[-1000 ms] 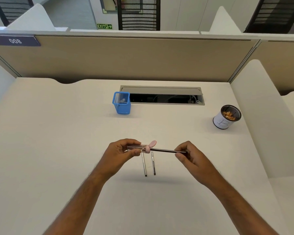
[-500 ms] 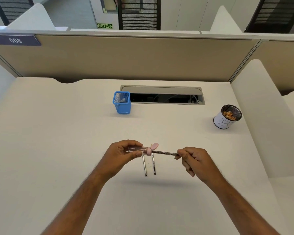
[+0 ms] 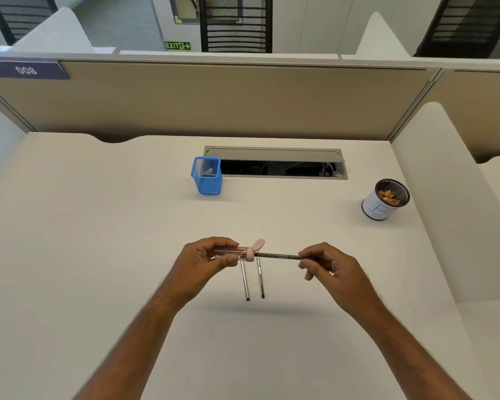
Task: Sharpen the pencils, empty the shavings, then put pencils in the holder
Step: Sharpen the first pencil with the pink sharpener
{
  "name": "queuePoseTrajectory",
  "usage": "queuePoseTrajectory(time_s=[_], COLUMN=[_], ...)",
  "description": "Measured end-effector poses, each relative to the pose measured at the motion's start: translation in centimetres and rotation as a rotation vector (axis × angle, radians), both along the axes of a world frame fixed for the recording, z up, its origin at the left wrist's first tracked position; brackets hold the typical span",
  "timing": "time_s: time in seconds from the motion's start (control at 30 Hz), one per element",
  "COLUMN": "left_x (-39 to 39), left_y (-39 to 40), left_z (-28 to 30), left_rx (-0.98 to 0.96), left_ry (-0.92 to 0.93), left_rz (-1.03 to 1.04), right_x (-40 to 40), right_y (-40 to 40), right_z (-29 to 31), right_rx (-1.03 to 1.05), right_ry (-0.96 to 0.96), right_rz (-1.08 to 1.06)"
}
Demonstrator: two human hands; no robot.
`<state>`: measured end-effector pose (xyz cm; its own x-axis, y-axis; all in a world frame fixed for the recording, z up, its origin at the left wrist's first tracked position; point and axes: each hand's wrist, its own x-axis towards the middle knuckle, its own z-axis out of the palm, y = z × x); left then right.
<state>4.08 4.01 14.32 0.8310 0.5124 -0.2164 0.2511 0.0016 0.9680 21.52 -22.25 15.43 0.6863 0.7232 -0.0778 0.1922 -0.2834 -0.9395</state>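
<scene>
Cubicle partitions in beige close off the upper frame, and below them a pale tabletop (image 3: 98,255) fills most of my view. Going left to right: a blue mesh holder (image 3: 207,176) stands above centre, beside an open cable tray (image 3: 274,163). At centre, my left hand (image 3: 205,258) is closed around a clear sharpener (image 3: 237,253) with a pink cap. The pencil (image 3: 280,256) lies horizontal across the frame, tip seated in the sharpener, tail pinched in my right hand (image 3: 326,265). Its long axis runs hand to hand, so I judge the coming twist belongs to the right hand. Two more pencils (image 3: 253,280) lie side by side on the tabletop just below, pointing toward me. At far right stands a white cup (image 3: 386,200) with shavings inside, nearer my right hand.
</scene>
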Motion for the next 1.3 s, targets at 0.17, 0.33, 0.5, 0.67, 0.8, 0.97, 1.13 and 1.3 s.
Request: queuePoseTrajectory(time_s=[0.17, 0.33, 0.5, 0.67, 0.8, 0.97, 1.13, 1.3], left_x=[-0.15, -0.31, -0.31, -0.4, -0.32, -0.27, -0.47, -0.7], left_y=[0.12, -0.21, -0.02, 0.07, 0.07, 0.17, 0.44, 0.75], left_z=[0.44, 0.21, 0.06, 0.06, 0.26, 0.72, 0.83, 0.94], left_rx=[0.004, 0.035, 0.032, 0.013, 0.007, 0.018, 0.03, 0.057], left_ry=[-0.004, 0.016, 0.031, 0.022, 0.014, 0.011, 0.023, 0.029], left_rz=[-0.01, -0.047, -0.04, 0.0, 0.002, -0.013, -0.043, -0.069], right_x=[-0.08, 0.09, 0.17, 0.42, 0.45, 0.31, 0.03, 0.12], right_y=[-0.06, 0.06, 0.17, -0.27, -0.49, -0.53, -0.41, -0.31], right_z=[-0.07, -0.39, -0.43, 0.0, -0.05, 0.09, -0.14, -0.41], right_rx=[0.024, -0.044, -0.028, -0.069, -0.041, -0.031, -0.045, -0.087], right_ry=[-0.034, 0.088, 0.146, 0.032, -0.071, -0.156, -0.12, 0.084], right_rz=[0.001, 0.02, 0.037, 0.052, 0.024, 0.021, 0.056, 0.127])
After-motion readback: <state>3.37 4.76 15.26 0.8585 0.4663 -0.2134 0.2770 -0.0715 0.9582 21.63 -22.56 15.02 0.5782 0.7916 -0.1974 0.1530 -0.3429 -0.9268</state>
